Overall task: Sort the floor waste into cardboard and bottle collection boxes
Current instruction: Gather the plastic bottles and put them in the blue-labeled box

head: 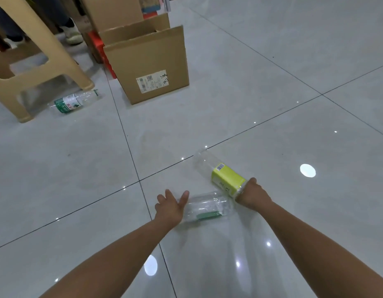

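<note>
A green-labelled bottle [72, 103] lies on the floor [272, 93] left of the open cardboard box [151, 67]. The left hand [170, 208], fingers spread and holding nothing, is at the left end of the flattened clear bottle [205, 208], whose long axis runs rightward from it. The right hand [254, 195] grips the yellow-labelled bottle [226, 176] at its near end.

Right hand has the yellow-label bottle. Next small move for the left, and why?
Probably close the left hand on the flattened clear bottle. Its fingers are spread right at that bottle's end and hold nothing, while the right hand grips the yellow-label bottle. With both picked up, one trip to the open cardboard box looks possible.
</note>
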{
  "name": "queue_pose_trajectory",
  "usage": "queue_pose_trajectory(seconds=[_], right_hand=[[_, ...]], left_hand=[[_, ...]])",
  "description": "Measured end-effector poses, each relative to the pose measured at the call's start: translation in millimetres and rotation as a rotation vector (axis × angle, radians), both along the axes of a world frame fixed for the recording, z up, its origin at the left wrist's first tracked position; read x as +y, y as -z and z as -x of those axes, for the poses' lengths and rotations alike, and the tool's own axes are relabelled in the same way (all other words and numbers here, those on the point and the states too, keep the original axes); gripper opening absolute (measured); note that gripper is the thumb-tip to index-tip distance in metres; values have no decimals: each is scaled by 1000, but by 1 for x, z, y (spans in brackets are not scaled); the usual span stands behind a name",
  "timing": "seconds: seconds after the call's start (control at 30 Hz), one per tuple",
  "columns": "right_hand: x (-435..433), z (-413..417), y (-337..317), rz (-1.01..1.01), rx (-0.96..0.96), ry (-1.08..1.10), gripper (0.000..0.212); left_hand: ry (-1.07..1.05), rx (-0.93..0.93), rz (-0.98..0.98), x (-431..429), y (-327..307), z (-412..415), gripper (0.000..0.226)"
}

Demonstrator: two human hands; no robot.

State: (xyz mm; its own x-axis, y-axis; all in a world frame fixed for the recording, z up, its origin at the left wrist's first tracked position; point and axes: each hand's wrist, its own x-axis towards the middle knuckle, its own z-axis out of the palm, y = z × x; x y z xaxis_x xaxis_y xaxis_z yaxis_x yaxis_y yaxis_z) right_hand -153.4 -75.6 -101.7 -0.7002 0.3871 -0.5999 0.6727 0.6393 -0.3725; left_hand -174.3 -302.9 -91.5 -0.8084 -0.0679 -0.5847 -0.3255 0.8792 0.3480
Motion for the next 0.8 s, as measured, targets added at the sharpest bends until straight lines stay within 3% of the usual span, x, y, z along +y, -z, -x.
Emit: queue_pose_trajectory(seconds=[0.13,0.2,0.23,0.33,0.37,0.43,0.53,0.8], right_hand=[[32,-32,5,139,20,265,20],[51,-52,3,207,53,440,15],[58,-62,2,253,69,528,15],[78,-91,-5,386,89,772,15],[85,-101,-8,421,94,833,15],[102,-121,-19,480,110,947,14],[128,-153,-41,518,146,1115,15],[190,-279,-101,556,328,1502,11]], left_hand=[[53,-132,-223,22,-7,-7,77],[182,-211,-208,36,-11,-10,81],[253,-224,-153,44,-9,-10,73],[411,-229,-61,74,-10,-11,10],[411,-261,-84,84,-11,-13,7],[401,-373,-168,108,-18,-18,17],[472,-443,-217,152,-35,-30,15],[651,-459,-259,302,-92,-100,27]])
